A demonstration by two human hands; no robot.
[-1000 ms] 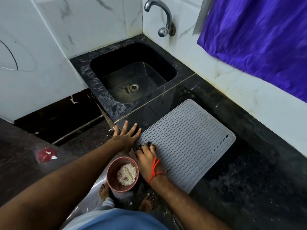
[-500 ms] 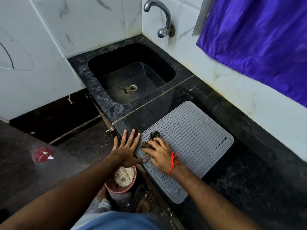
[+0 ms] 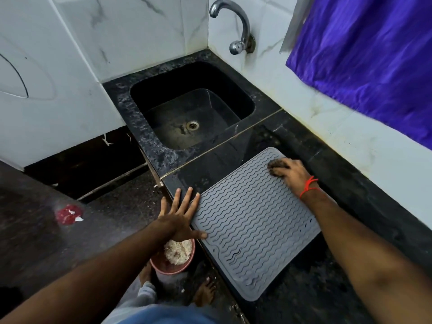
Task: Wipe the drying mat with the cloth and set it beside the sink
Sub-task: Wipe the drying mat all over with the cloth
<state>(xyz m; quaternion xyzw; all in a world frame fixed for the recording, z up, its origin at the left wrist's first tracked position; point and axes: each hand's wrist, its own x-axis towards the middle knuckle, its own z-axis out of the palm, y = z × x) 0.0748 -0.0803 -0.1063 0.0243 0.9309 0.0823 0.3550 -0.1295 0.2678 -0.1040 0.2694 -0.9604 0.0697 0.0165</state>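
Observation:
A grey ribbed drying mat (image 3: pixel 252 220) lies flat on the black stone counter, just right of the black sink (image 3: pixel 163 146). My right hand (image 3: pixel 289 173), with a red thread at the wrist, presses a small dark cloth (image 3: pixel 274 166) onto the mat's far corner; most of the cloth is hidden under the fingers. My left hand (image 3: pixel 180 217) lies flat with fingers spread at the mat's near left edge, thumb resting on the mat.
A chrome tap (image 3: pixel 236 26) juts from the white wall over the sink. A purple curtain (image 3: pixel 364 57) hangs at the right. Below the counter edge stands a pink bowl (image 3: pixel 173 265) of white food, by my bare feet. A red scrap (image 3: pixel 69 213) lies on the left ledge.
My right hand has slid the cloth across the mat from its near left corner to its far corner. My left hand has stayed spread at the mat's left edge.

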